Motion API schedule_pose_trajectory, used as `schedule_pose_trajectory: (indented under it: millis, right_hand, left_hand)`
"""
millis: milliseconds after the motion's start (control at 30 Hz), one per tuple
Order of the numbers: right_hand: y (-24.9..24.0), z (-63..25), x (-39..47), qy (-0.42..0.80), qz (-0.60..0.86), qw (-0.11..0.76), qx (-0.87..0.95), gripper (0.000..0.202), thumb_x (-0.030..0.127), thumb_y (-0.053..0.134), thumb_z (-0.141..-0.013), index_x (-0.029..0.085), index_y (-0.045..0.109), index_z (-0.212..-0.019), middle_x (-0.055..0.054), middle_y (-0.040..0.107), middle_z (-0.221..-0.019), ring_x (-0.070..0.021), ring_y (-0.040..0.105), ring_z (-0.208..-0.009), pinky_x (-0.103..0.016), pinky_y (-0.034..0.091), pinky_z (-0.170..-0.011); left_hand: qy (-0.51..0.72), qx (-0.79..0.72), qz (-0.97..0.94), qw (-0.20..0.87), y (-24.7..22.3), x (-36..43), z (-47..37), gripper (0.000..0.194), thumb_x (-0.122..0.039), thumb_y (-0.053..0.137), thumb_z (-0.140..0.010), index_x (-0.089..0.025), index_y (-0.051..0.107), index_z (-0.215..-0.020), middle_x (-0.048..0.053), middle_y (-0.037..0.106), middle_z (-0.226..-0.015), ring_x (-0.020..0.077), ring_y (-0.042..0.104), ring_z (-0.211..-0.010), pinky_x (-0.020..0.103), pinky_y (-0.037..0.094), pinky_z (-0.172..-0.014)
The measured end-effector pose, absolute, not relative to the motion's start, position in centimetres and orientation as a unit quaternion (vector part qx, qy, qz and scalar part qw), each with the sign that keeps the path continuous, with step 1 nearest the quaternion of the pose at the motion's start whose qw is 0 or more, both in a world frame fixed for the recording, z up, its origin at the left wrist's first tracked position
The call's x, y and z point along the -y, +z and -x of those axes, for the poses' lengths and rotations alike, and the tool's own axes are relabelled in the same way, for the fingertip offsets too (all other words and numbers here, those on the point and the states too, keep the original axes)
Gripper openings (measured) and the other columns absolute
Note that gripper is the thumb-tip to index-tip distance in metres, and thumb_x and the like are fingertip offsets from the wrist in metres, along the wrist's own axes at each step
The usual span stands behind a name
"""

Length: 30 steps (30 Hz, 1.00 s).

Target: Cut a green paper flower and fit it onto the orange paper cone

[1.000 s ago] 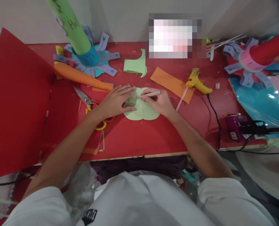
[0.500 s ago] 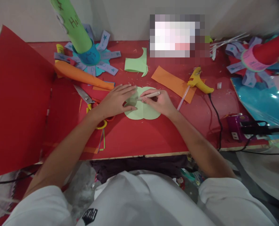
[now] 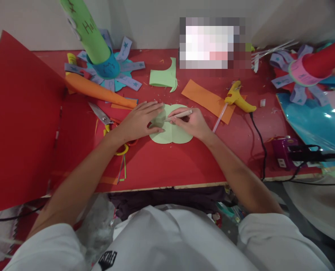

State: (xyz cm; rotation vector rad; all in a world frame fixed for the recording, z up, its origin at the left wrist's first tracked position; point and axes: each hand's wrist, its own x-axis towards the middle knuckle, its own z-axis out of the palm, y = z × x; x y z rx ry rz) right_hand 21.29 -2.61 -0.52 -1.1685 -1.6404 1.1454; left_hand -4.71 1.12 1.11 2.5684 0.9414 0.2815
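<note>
A pale green paper cutout (image 3: 171, 135) with scalloped edges and a centre crease lies flat on the red table. My left hand (image 3: 142, 120) rests on its left side, fingers spread and stretched out. In my right hand (image 3: 194, 122) a whitish pen (image 3: 183, 113) is gripped, its tip on or just over the paper near the middle. Left of my left hand lie scissors (image 3: 101, 113) with red and yellow handles, partly under my wrist. Beyond the cutout is a folded green paper scrap (image 3: 163, 78).
A yellow glue gun (image 3: 236, 98) with a cord lies on the right, by an orange paper strip (image 3: 203, 96). Paper-tube crafts stand at back left (image 3: 104, 66) and right (image 3: 305, 71). A purple box (image 3: 283, 152) sits right; a red board (image 3: 20, 120) stands left.
The pen in my right hand has tilted very slightly. Otherwise both hands and the paper look the same.
</note>
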Motion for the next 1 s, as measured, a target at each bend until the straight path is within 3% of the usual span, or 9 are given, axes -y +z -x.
schedule_pose_trajectory:
  millis: [400,800,867,1000]
  right_hand:
    - [-0.36,-21.36,2.53,0.477,0.453,0.403,0.636,0.036,0.058,0.079,-0.089,0.022,0.080,-0.092,-0.007,0.081,-0.085,-0.0254,0.079,-0.081,-0.036,0.060,-0.065]
    - [-0.48,-21.51,2.42,0.478,0.448,0.385,0.649,0.023,0.043,0.078,-0.089,0.020,0.078,-0.086,-0.004,0.076,-0.071,-0.0184,0.070,-0.066,-0.032,0.057,-0.060]
    - [-0.42,-21.53,2.48,0.470,0.459,0.396,0.642,0.026,0.045,0.079,-0.088,0.020,0.074,-0.080,-0.003,0.073,-0.068,-0.0166,0.066,-0.061,-0.031,0.054,-0.056]
    - [-0.10,-21.62,2.80,0.418,0.484,0.472,0.606,0.042,0.062,0.071,-0.094,0.023,0.069,-0.079,0.001,0.062,-0.061,-0.0142,0.058,-0.056,-0.030,0.049,-0.053]
  left_hand:
    - [0.105,-0.334,-0.916,0.196,0.97,-1.21,4.75,0.084,-0.065,0.068,-0.096,-0.024,0.046,-0.166,0.012,0.042,-0.175,0.0353,0.037,-0.164,0.058,0.024,-0.138]
    - [0.113,-0.334,-0.917,0.186,0.59,-1.17,4.85,0.087,-0.065,0.070,-0.095,-0.023,0.045,-0.167,0.012,0.044,-0.174,0.0359,0.039,-0.163,0.057,0.024,-0.137]
    - [0.118,-0.341,-0.912,0.193,0.72,-1.06,4.78,0.092,-0.064,0.073,-0.093,-0.022,0.041,-0.168,0.014,0.044,-0.173,0.0370,0.039,-0.162,0.058,0.026,-0.137]
    - [0.150,-0.362,-0.893,0.220,0.92,-1.04,4.78,0.105,-0.066,0.068,-0.096,-0.023,0.016,-0.176,0.018,0.043,-0.173,0.0398,0.042,-0.160,0.059,0.036,-0.130]
